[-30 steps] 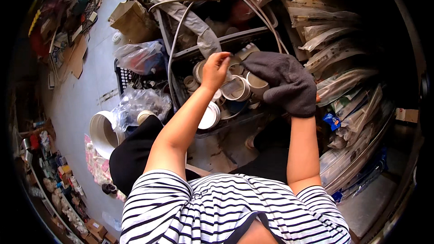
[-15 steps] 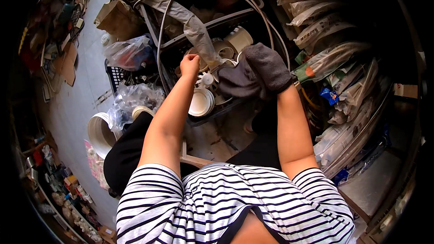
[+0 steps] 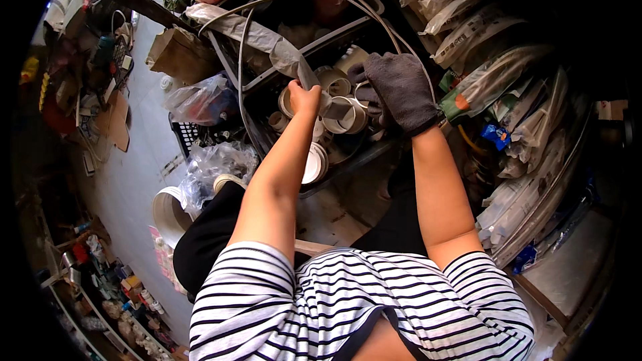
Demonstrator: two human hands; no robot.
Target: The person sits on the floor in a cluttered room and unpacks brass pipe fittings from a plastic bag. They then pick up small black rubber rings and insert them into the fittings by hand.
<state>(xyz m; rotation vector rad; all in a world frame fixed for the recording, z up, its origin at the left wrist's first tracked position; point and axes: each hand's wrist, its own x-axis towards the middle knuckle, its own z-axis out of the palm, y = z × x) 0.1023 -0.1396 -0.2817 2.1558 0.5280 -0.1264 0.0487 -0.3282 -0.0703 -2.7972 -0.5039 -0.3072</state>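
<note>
My bare left hand (image 3: pixel 305 98) is closed around the lower end of a long, crumpled grey-white plastic sleeve (image 3: pixel 291 59). The sleeve slants down from the upper left over a black crate (image 3: pixel 321 39). Dark grey knit covers my right hand (image 3: pixel 401 90), whose fingers curl around the edge of a white ring-shaped fitting (image 3: pixel 362 95); its far side is hidden by the glove. White plastic pipe fittings (image 3: pixel 349 117) lie in the crate beneath both hands. A stack of round white caps (image 3: pixel 314 164) sits at the crate's near side.
Bendy metal-grey hoses (image 3: pixel 242 67) arch over the crate. Clear plastic bags (image 3: pixel 217 170) and a white bucket (image 3: pixel 170 210) stand to the left. Plastic-wrapped bundles (image 3: pixel 468 47) are piled on the right. A brown paper bag (image 3: pixel 177 57) lies at the far left.
My left hand has moved right and down onto the sleeve's end. My gloved right hand has turned and drawn back, and dark knit fabric no longer covers the fittings in the middle.
</note>
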